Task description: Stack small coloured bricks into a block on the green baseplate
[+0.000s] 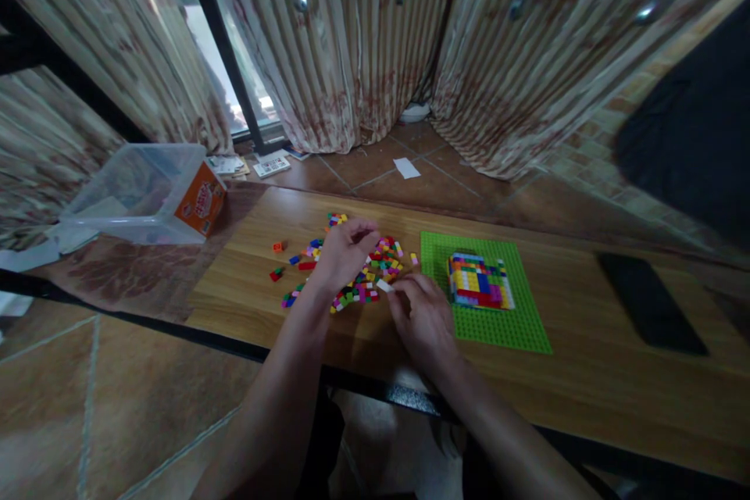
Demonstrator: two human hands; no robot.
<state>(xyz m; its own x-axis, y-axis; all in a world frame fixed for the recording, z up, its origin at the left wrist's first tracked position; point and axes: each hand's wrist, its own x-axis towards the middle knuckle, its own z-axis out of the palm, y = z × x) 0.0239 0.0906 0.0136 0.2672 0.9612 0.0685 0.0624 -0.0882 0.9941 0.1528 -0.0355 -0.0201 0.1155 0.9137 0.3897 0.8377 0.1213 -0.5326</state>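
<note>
A small white brick (383, 285) is pinched at the tips of the right hand's (425, 320) fingers, low over a wooden counter (586, 375), at the near edge of a loose pile of bricks (378, 262). The right hand's fingers are closed tight on it. The left hand (343, 250) rests on top of the pile, its fingers curled down into the bricks; whether they have hold of one cannot be told. The pile is a scatter of tiny red, yellow, green, blue and pink pieces, with a few strays lying to its left.

Just right of the pile lies a flat green baseplate (498, 328). On it stands a square block (479, 281) built of many colours in layers.

Further right on the counter, well apart, lies a black phone (650, 298), face up and dark.

At the far left corner sits a clear plastic tub (117, 195) with an orange label (201, 199) on its end. It is open at the top; what lies inside is too hazy to make out.

Behind it, papers (273, 166) lie on the tiled floor below striped curtains (351, 39).
</note>
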